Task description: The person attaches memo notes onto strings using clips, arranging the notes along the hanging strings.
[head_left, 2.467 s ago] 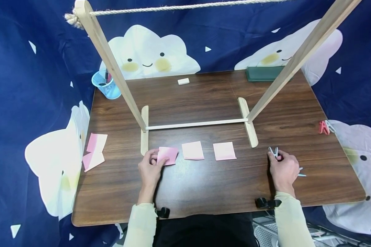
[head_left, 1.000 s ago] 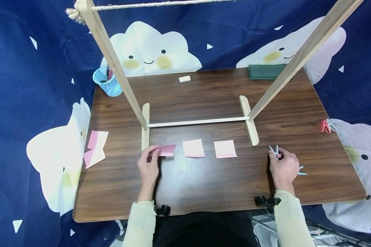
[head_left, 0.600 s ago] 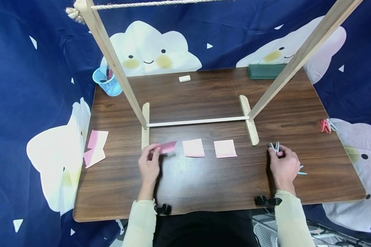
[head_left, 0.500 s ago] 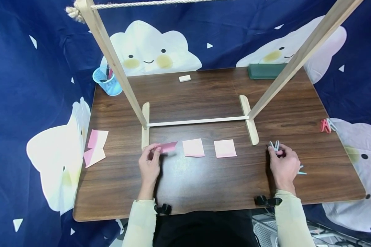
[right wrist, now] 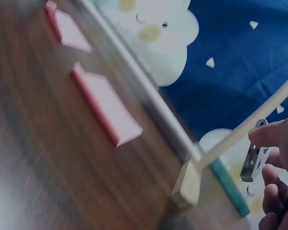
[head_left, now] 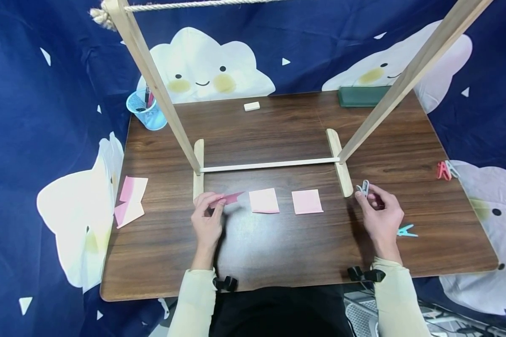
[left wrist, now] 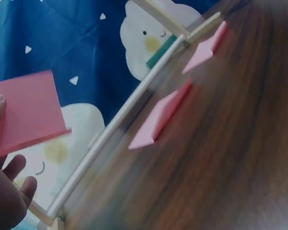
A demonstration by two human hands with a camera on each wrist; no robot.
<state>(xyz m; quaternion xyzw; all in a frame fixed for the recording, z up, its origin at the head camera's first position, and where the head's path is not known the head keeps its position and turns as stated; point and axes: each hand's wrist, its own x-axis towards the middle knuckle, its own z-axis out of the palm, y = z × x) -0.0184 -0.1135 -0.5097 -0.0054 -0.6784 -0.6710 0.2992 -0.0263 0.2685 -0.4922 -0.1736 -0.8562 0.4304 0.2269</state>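
Note:
My left hand (head_left: 208, 227) pinches a folded pink sticky note (left wrist: 31, 110) between thumb and fingers, raised off the table left of two others. Those two, a left note (head_left: 264, 201) and a right note (head_left: 307, 201), lie in a row on the tabletop, each with a fold along its near edge. Over the right side, my right hand (head_left: 383, 220) holds a pale grey clothespin (right wrist: 253, 160) by thumb and fingertips. A light-blue clothespin (head_left: 406, 230) lies on the table beside the right wrist.
A wooden rack with a low crossbar (head_left: 270, 165) stands beyond the notes, its rope (head_left: 202, 5) strung high. More pink notes (head_left: 130, 201) lie far left. Red clothespins (head_left: 444, 171) sit at the right edge. A pen cup (head_left: 152, 122), white block (head_left: 251, 106) and green box (head_left: 362, 97) stand behind.
The left hand has lifted its note from the table and tilted it nearly edge-on. My right hand has risen with the grey clothespin and moved slightly left and away, uncovering the blue one.

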